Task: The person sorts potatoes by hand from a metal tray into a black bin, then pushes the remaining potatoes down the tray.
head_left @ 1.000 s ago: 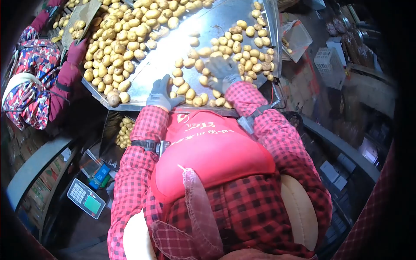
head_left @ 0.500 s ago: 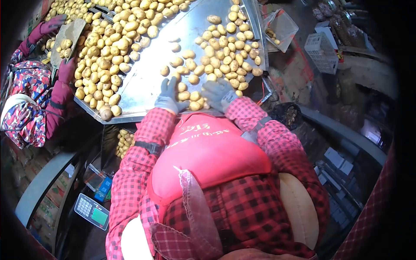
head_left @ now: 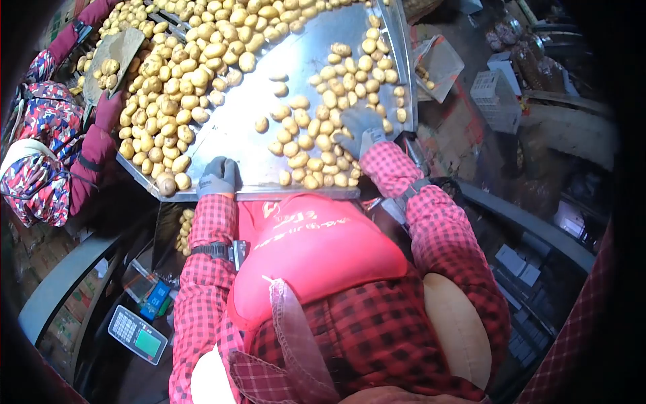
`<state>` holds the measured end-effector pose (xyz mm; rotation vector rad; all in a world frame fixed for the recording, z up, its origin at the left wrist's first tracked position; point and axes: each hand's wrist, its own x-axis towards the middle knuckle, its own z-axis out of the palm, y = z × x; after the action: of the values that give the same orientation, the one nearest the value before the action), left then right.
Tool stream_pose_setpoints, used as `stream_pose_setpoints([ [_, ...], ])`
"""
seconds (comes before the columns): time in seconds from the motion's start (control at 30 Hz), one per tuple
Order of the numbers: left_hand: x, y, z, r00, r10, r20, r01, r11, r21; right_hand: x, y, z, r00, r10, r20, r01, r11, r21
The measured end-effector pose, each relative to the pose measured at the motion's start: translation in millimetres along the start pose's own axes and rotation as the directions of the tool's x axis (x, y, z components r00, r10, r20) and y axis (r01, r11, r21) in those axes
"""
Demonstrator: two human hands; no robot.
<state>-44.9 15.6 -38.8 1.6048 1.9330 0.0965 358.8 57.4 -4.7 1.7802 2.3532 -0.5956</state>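
My left hand (head_left: 218, 176), in a grey glove, rests at the front edge of the metal table (head_left: 252, 172), left of the loose potatoes. Its fingers look bent and bunched together, with no potato showing in them. My right hand (head_left: 363, 128), gloved alike, lies over the right side of a spread of potatoes (head_left: 324, 138), touching some. Its thumb stands apart from the stretched fingers, and the potatoes under the palm are hidden. A large heap of potatoes (head_left: 165, 101) covers the table's left and far side.
At the left a co-worker's gloved hand (head_left: 108, 111) is at a flat scoop-like board (head_left: 111, 57) bearing several potatoes. A scale with a green display (head_left: 138, 334) stands below left. To the right are a white crate (head_left: 496, 99) and a clear-sided bin (head_left: 437, 64).
My left hand has moved left, away from the loose potatoes, and its fingers have drawn in. My right hand has shifted right and farther out. Potatoes now lie closer together near the front edge.
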Motion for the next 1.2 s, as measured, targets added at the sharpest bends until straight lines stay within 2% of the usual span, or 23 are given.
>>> stream_pose_setpoints([
  [0.03, 3, 1, 2, 0.999, -0.037, 0.013, 0.037, 0.998, 0.048, 6, 10, 10, 0.973, -0.12, -0.197, 0.128, 0.991, 0.032],
  [0.07, 2, 2, 2, 0.999, -0.04, 0.001, 0.04, 0.998, 0.042, 13, 22, 19, 0.894, -0.227, -0.385, 0.263, 0.964, 0.041],
  [0.1, -1, 4, 0, 0.999, -0.042, -0.013, 0.043, 0.998, 0.037, 27, 10, -29, 0.972, -0.042, -0.231, 0.063, 0.994, 0.086],
  [0.13, -3, 6, -2, 0.999, -0.045, -0.025, 0.046, 0.998, 0.037, 41, -5, -78, 0.986, 0.153, -0.068, -0.145, 0.984, 0.102],
  [0.17, -4, 8, -3, 0.998, -0.054, -0.026, 0.055, 0.997, 0.056, 65, 26, -57, 0.928, 0.183, -0.324, -0.131, 0.976, 0.175],
  [0.2, -3, 7, -2, 0.999, -0.05, -0.016, 0.051, 0.997, 0.066, 107, 96, 1, 0.742, -0.047, -0.669, -0.094, 0.98, -0.173],
  [0.23, -1, 5, 0, 0.999, -0.051, -0.006, 0.051, 0.996, 0.078, 112, 66, -58, 0.852, 0.283, -0.441, -0.26, 0.959, 0.113],
  [0.27, -1, 2, 1, 0.998, -0.057, 0.007, 0.056, 0.994, 0.091, 125, 72, -59, 0.847, 0.39, -0.362, -0.367, 0.92, 0.135],
  [0.33, -6, 11, -5, 0.998, -0.063, -0.013, 0.065, 0.99, 0.122, 164, 112, -48, 0.791, 0.587, -0.173, -0.569, 0.809, 0.145],
  [0.4, -5, 20, -14, 0.995, -0.094, 0.029, 0.089, 0.987, 0.136, 190, 132, -27, 0.66, 0.751, 0.026, -0.749, 0.656, 0.093],
  [0.43, -6, 16, -11, 0.998, -0.057, 0.003, 0.056, 0.991, 0.123, 190, 128, -15, 0.662, 0.657, -0.362, -0.742, 0.642, -0.193],
  [0.47, -6, 14, -10, 0.998, -0.065, 0.003, 0.064, 0.991, 0.116, 184, 127, -5, 0.654, 0.596, -0.467, -0.738, 0.637, -0.22],
  [0.5, -6, 14, -9, 0.998, -0.066, 0.005, 0.065, 0.992, 0.109, 172, 123, 2, 0.677, 0.554, -0.484, -0.699, 0.689, -0.19],
  [0.7, -5, 13, -7, 0.998, -0.062, -0.017, 0.063, 0.995, 0.073, 45, 79, 32, 0.829, 0.442, -0.342, -0.514, 0.843, -0.156],
  [0.8, -5, 13, -8, 0.998, -0.069, -0.012, 0.07, 0.995, 0.07, 7, 52, 41, 0.893, 0.356, -0.276, -0.397, 0.911, -0.109],
  [0.87, -4, 13, -10, 0.997, -0.072, -0.01, 0.073, 0.995, 0.066, 4, 45, 41, 0.927, 0.257, -0.273, -0.267, 0.964, -0.001],
  [0.93, -6, 14, -11, 0.996, -0.087, -0.009, 0.088, 0.994, 0.058, 34, 49, 17, 0.935, 0.231, -0.268, -0.184, 0.965, 0.187],
  [0.97, -6, 11, -9, 0.997, -0.083, -0.009, 0.083, 0.995, 0.058, 66, 29, -45, 0.953, 0.293, 0.074, -0.298, 0.952, 0.068],
  [1.03, -3, 5, -2, 0.997, -0.074, -0.008, 0.074, 0.995, 0.061, 119, 61, -26, 0.9, 0.378, -0.217, -0.32, 0.911, 0.259],
  [1.07, -2, 7, -4, 0.996, -0.088, -0.001, 0.088, 0.994, 0.065, 140, 80, -4, 0.847, 0.238, -0.476, -0.189, 0.971, 0.15],
  [1.13, -5, 15, -11, 0.993, -0.112, 0.021, 0.11, 0.991, 0.08, 158, 88, 12, 0.764, 0.052, -0.643, -0.051, 0.999, 0.021],
  [1.2, -4, 18, -12, 0.991, -0.127, 0.045, 0.123, 0.989, 0.088, 176, 88, 8, 0.824, 0.013, -0.566, 0.017, 0.999, 0.047],
])
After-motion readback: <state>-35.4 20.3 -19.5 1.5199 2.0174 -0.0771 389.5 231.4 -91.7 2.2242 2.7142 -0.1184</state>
